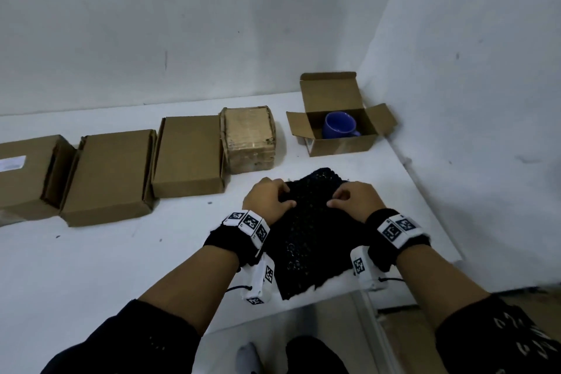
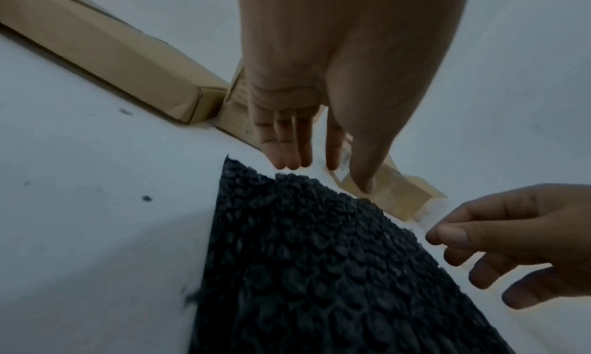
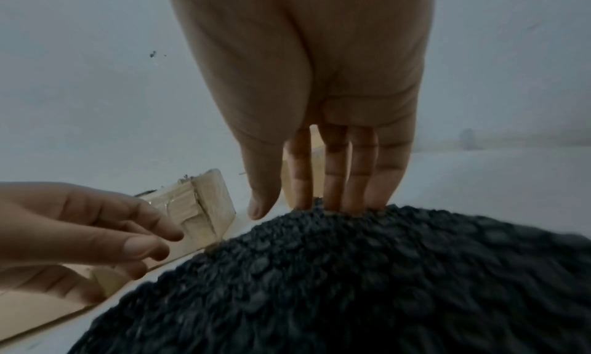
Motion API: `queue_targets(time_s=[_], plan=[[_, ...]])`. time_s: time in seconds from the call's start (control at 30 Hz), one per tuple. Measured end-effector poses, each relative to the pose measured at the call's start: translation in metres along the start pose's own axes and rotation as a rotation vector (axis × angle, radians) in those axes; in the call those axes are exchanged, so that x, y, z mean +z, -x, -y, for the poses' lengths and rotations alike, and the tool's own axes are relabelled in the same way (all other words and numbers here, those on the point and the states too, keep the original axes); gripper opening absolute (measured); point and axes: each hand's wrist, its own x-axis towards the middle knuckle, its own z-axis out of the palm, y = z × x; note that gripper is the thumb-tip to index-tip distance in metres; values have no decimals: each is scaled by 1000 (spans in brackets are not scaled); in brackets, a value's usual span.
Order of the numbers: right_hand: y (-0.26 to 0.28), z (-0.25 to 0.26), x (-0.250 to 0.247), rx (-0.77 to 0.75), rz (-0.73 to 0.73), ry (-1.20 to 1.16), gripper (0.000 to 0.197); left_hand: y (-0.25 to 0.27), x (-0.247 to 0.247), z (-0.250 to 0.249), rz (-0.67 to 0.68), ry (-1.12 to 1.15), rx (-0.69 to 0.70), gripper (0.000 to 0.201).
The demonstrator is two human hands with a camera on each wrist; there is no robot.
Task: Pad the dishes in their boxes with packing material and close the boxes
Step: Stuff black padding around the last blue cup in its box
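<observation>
A black bubble-wrap sheet lies at the table's front right, its far edge bunched up. My left hand pinches that far edge on the left. In the left wrist view the fingertips meet the sheet at its edge. My right hand grips the same edge on the right. There the fingers go behind the raised sheet and the thumb stays in front. Behind it stands an open cardboard box with a blue mug inside.
A tape-wrapped cardboard block stands just beyond my left hand. Three closed brown boxes line up to the left. The white table meets walls behind and at the right. Its near edge runs under my forearms.
</observation>
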Motion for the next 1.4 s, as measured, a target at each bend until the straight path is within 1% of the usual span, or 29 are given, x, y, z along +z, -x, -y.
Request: queue_targets(time_s=[0.1,0.13,0.17,0.23,0.33,0.47,0.57,0.63,0.7,0.77,0.87,0.9,0.93,1.0,1.03,1.07,1.1,1.17,1.2,1.23,1.27,1.33,1.37,1.4], plan=[[8,-20,22,99,-51,-9,54,6,20,-5,-20,-41,-112,58],[10,-24,28,124,-50,-5,60,6,25,-6,-30,-50,-148,62],[12,-26,34,137,-45,0,61,6,29,-6,-31,-54,-180,65],[14,-30,43,124,-75,1,56,4,33,-5,-19,-61,-221,66],[17,-33,51,56,-164,-32,43,4,36,-5,-37,-110,-240,54],[18,-38,55,-1,-221,-66,25,6,35,-11,-127,-144,-199,34],[19,-40,48,-47,-260,-77,13,8,34,-12,-152,-121,-162,28],[17,-39,38,-76,-271,-65,11,8,31,-13,-191,-40,-121,26],[15,-36,26,-100,-258,-132,14,7,25,-16,-237,89,-84,25],[12,-31,11,-104,-224,-301,21,6,13,-22,-242,242,-81,21],[9,-23,-11,-44,-133,-557,25,1,-3,-28,-201,443,-68,15],[8,-23,-16,-30,-115,-629,26,0,-8,-29,-210,497,-61,17],[9,-20,-22,-18,-104,-684,28,-1,-14,-31,-223,553,-65,24],[8,-15,-30,-35,-109,-749,32,-3,-26,-33,-236,656,-90,47],[8,-12,-35,-73,-130,-763,34,-4,-32,-33,-246,680,-106,55],[7,-9,-40,-116,-156,-758,34,-5,-38,-33,-260,681,-108,57],[8,-6,-44,-153,-172,-744,33,-7,-42,-32,-288,662,-91,56],[8,0,-53,-208,-165,-695,32,-10,-52,-33,-350,580,19,45],[7,1,-56,-216,-144,-671,33,-13,-56,-33,-355,517,81,37],[7,3,-59,-212,-131,-629,33,-15,-60,-35,-341,456,149,31],[6,4,-63,-205,-125,-577,34,-16,-64,-38,-305,408,192,30],[4,5,-70,-181,-138,-461,37,-17,-71,-43,-213,346,223,38],[2,4,-74,-188,-168,-400,35,-18,-74,-46,-181,315,226,43],[0,3,-77,-216,-217,-342,31,-21,-75,-46,-158,273,228,43]])
